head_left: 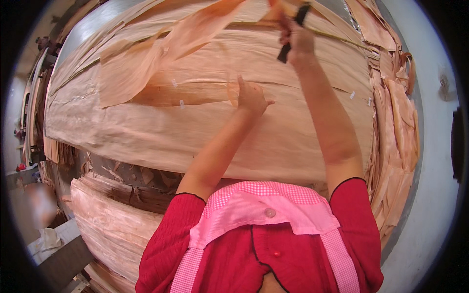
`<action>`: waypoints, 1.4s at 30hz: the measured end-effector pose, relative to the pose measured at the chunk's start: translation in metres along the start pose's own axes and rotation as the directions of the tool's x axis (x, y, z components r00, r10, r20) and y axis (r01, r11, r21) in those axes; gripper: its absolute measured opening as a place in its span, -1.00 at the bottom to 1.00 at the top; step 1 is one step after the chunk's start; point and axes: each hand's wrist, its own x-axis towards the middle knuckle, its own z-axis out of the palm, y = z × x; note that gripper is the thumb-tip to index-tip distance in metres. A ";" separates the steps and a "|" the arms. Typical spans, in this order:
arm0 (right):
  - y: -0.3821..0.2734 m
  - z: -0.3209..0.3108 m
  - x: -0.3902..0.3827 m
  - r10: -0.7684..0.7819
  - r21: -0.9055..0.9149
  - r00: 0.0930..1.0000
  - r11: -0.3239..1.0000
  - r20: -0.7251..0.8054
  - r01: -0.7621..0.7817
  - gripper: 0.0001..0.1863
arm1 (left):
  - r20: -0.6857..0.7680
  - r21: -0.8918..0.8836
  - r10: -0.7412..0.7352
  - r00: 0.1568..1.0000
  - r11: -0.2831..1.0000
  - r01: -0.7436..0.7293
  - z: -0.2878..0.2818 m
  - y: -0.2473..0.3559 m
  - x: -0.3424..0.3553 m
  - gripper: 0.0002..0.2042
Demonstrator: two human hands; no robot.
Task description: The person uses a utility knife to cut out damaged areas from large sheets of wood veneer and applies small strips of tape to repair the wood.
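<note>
While the left hand (250,96) lies flat with its fingers spread and released on a broad sheet of pale wood veneer (195,132), the right hand (296,41) reaches to the far side of the stack, its fingers clenched around a dark, narrow tool (291,34) that stands upright in the grip. Just beside that hand, a thin loose veneer strip (185,44) curls up off the sheet and runs away to the left. The veneer covers the worktop (127,173), whose dark front edge shows below the sheets. Small white tape pieces (181,103) dot the sheet near the left hand. Torn veneer scraps (398,122) are heaped along the right edge, and a second veneer pile (112,219) sits lower at the left, in front of the person's red top and pink checked apron (264,210).
</note>
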 end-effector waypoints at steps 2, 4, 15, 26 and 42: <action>-0.018 -0.026 0.012 -0.041 0.086 0.995 0.995 -0.090 0.049 -0.80 | -0.017 -0.088 -0.030 0.999 0.996 0.028 0.003 0.006 0.002 -0.33; -0.038 -0.064 0.020 -0.057 0.132 0.973 0.987 -0.225 0.089 -0.83 | 0.124 -0.199 -0.067 0.990 0.976 0.090 0.010 0.008 0.005 -0.33; 0.000 -0.228 -0.020 -0.019 -0.406 0.848 0.883 -0.530 -0.234 -0.77 | -0.069 -0.422 -0.176 0.982 0.897 0.131 0.049 -0.007 -0.022 -0.70; -0.014 -0.285 -0.060 0.165 -0.127 0.895 0.963 -0.415 -0.237 -0.80 | -0.110 -0.299 -0.311 0.944 0.916 0.267 0.040 0.021 -0.025 -0.74; -0.167 -0.620 -0.176 0.190 -0.343 0.812 0.836 -0.551 -0.428 -0.58 | -0.217 -0.300 -0.426 0.879 0.886 0.355 0.054 0.050 -0.019 -0.72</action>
